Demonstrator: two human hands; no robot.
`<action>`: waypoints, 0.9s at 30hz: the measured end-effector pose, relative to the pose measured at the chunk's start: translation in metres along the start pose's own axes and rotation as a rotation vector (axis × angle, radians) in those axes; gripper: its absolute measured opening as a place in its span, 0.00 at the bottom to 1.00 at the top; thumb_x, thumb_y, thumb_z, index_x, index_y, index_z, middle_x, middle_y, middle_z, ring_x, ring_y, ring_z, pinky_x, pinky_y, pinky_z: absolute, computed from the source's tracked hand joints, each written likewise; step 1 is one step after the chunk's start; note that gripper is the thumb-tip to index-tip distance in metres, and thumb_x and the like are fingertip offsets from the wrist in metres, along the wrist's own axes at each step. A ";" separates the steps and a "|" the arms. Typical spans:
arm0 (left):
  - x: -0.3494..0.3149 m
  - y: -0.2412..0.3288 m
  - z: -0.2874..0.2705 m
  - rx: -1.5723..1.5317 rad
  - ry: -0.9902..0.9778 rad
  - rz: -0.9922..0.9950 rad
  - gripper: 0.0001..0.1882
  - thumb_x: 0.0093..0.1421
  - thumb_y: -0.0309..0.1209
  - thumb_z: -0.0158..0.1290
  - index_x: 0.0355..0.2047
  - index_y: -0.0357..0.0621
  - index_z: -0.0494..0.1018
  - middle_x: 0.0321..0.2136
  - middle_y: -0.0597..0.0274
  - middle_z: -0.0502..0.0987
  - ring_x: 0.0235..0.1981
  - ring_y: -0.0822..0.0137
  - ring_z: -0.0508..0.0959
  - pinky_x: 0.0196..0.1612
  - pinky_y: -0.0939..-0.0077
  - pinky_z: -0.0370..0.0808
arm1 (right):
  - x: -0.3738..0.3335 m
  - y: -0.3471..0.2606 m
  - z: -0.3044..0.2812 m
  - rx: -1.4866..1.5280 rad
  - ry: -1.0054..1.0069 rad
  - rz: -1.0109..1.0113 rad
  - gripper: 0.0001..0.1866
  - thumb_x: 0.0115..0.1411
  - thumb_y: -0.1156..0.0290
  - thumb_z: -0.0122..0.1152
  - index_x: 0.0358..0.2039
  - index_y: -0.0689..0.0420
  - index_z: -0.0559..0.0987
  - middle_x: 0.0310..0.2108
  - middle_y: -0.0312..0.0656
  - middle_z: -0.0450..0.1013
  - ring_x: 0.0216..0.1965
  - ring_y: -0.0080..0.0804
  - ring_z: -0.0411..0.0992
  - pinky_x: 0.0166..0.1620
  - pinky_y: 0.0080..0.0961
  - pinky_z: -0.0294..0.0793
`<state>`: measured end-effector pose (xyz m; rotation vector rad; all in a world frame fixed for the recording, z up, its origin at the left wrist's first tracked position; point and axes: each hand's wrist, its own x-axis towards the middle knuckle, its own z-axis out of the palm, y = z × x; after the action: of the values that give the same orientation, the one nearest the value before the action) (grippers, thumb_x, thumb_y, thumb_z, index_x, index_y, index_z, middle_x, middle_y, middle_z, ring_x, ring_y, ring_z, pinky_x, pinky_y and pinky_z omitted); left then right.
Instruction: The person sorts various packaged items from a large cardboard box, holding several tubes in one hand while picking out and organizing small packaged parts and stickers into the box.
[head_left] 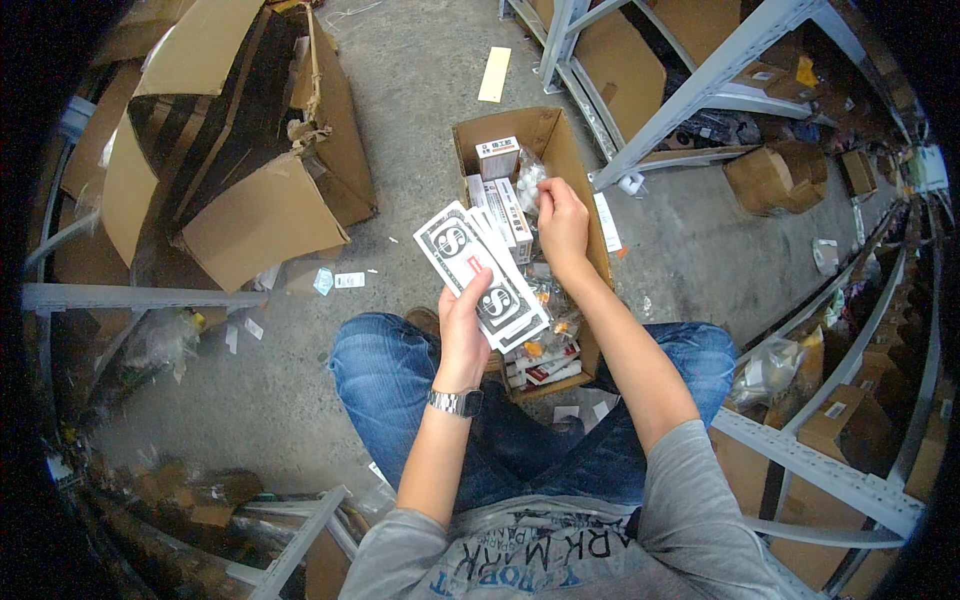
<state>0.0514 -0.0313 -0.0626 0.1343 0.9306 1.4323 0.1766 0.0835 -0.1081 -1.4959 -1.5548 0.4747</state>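
In my left hand [463, 325] is a fanned stack of flat black-and-white packets [452, 240] with a banknote-like print, thumb on top and fingers beneath. My right hand [564, 222] is over the right side of an open cardboard box [590, 360], its fingers closed at a clear plastic bag of white pieces [531, 184]. Inside the box, small white cartons [497, 157] stand at the far end. Clear bags with orange bits [540, 347] and white-and-red packets [553, 367] lie at the near end. The stack hides part of the box's contents.
A large torn cardboard box [265, 205] stands on the left. Grey metal shelving [690, 95] with cartons rises at the right and behind. On the concrete floor lie a yellow card [494, 74], paper scraps [348, 280] and a smaller open carton [775, 180].
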 end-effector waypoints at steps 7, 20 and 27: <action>-0.001 0.000 -0.003 -0.004 0.001 -0.007 0.13 0.55 0.24 0.49 0.42 0.36 0.68 0.37 0.60 0.74 0.36 0.71 0.75 0.38 0.79 0.73 | 0.011 -0.045 -0.038 -0.008 0.108 -0.131 0.04 0.52 0.76 0.52 0.29 0.58 0.73 0.26 0.45 0.71 0.31 0.41 0.69 0.35 0.31 0.68; 0.002 -0.003 -0.010 -0.058 0.068 0.028 0.14 0.56 0.25 0.46 0.43 0.36 0.66 0.38 0.59 0.72 0.37 0.68 0.75 0.39 0.77 0.74 | 0.019 -0.045 -0.103 0.976 0.075 0.381 0.07 0.57 0.76 0.51 0.36 0.58 0.68 0.34 0.37 0.68 0.33 0.22 0.69 0.32 0.25 0.77; -0.007 0.002 -0.002 -0.066 0.094 0.240 0.15 0.56 0.25 0.45 0.45 0.38 0.64 0.39 0.60 0.71 0.39 0.69 0.73 0.42 0.77 0.72 | 0.011 -0.055 -0.130 1.131 0.090 0.374 0.07 0.57 0.75 0.52 0.36 0.56 0.68 0.32 0.35 0.69 0.31 0.20 0.69 0.32 0.27 0.77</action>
<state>0.0491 -0.0379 -0.0593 0.1338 0.9674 1.7019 0.2495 0.0434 0.0062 -0.8498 -0.6538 1.2253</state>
